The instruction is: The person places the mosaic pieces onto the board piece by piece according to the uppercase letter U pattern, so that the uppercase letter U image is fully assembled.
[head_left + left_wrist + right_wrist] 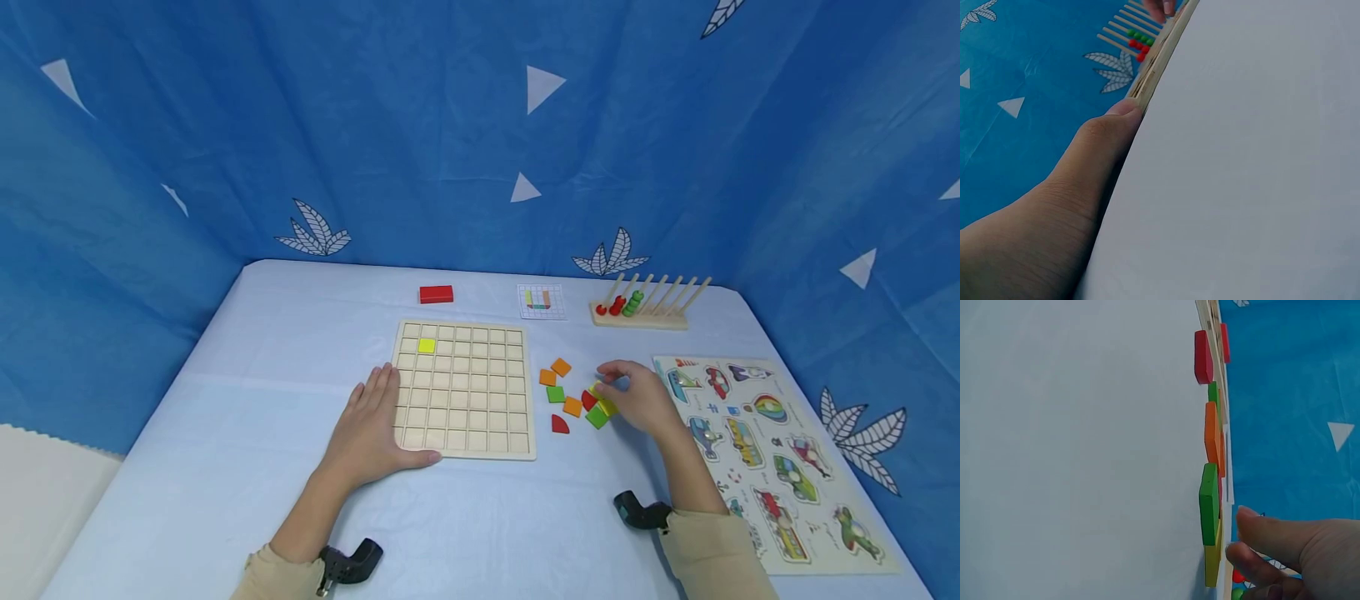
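Observation:
A wooden grid board (463,454) lies flat on the table, with one yellow square tile (426,346) in an upper-left cell. My left hand (367,429) rests at its lower-left corner, fingers straight along the left side and thumb along the near edge; the left wrist view shows the thumb (1124,107) against that edge. Right of the board, my right hand (637,398) hovers over a small heap of tiles, thumb and fingers bent. A gap shows between thumb and fingers in the right wrist view. Beneath are yellow tiles (607,408) and a green tile (597,417).
Loose orange (572,407), green (555,394) and red quarter-round (560,424) tiles lie beside the board. Behind are a red block (437,294), a pattern card (542,302) and a peg rack (637,318) with beads. A vehicle puzzle board (825,550) lies at right.

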The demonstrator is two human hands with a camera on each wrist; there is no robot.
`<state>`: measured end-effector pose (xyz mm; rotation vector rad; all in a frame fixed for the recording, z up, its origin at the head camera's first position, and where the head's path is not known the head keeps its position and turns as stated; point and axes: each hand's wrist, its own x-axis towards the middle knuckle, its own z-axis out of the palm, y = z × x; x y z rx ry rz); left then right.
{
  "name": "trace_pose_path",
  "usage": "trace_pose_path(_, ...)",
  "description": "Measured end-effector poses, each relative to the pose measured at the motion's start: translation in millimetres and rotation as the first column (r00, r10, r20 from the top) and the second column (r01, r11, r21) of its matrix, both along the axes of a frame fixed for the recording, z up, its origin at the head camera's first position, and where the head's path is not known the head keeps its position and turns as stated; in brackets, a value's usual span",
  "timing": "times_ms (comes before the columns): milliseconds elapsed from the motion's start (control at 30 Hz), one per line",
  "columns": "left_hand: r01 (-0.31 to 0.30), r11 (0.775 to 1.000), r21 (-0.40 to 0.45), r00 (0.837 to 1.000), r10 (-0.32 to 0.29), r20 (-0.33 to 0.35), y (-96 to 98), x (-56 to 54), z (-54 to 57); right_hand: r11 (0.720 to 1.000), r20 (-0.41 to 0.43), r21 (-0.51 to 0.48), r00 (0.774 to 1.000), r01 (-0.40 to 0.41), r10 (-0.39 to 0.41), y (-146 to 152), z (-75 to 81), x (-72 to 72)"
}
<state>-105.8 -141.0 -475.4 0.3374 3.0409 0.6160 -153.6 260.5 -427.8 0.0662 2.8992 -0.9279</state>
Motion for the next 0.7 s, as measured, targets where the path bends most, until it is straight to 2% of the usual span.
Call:
trace_pose_path(400, -0.007, 1.0, 0.01, 1.0, 0.007, -0.001, 0.4, 0.4, 0.4, 0.999, 0.021, 0.049, 1.0, 0.003, -0.004, 0.8, -4.4, 2.0)
trace_pose_path(700, -0.008, 1.0, 0.01, 1.0, 0.008, 0.004, -0.1, 0.9, 0.7, 0.999, 0.013, 0.039, 1.0, 0.0, -0.001, -0.5, -6.5, 0.2)
